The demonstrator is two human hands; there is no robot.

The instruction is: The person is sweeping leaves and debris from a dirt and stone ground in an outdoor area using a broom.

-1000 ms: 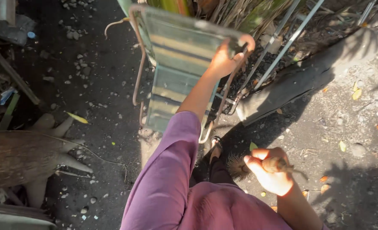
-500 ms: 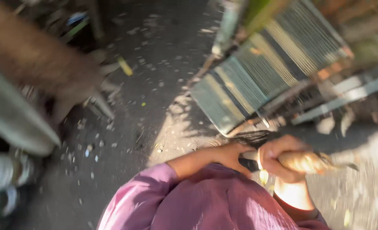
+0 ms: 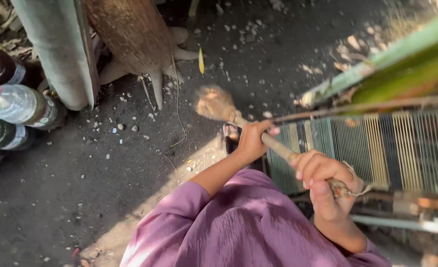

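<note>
Broom (image 3: 238, 118) handle runs slantwise between my two hands, its pale bristle head low over the dark ground (image 3: 70, 198) ahead of me, blurred at the tip. My left hand (image 3: 252, 141) grips the wooden stick nearer the head, fingers (image 3: 266, 129) curled right round it and pressed together. My right hand (image 3: 327, 185) holds the upper end, fingers wrapped tight on the stick, thumb lying along it; a bit of frayed string hangs from that end, just beside my knuckles. Both arms come out of my loose purple sleeves (image 3: 219, 227), which fill the bottom of the view.

Just behind the broom and to my right stands a slatted folding chair (image 3: 377, 148) with green and yellowish strips in a metal frame, lying close against my right hand. Above it slant thick green stalks (image 3: 406, 69).

Ground here is dark soil strewn with small pale pebbles and a yellow leaf (image 3: 201, 60), with a sunlit patch near my left elbow. Further ahead a brown, fibrous tree trunk (image 3: 130, 34) rises from pale roots, and a grey post (image 3: 56, 49) stands just beside it. At the far left, several plastic bottles (image 3: 21, 104) lie stacked on their sides, one with a red cap ring.
</note>
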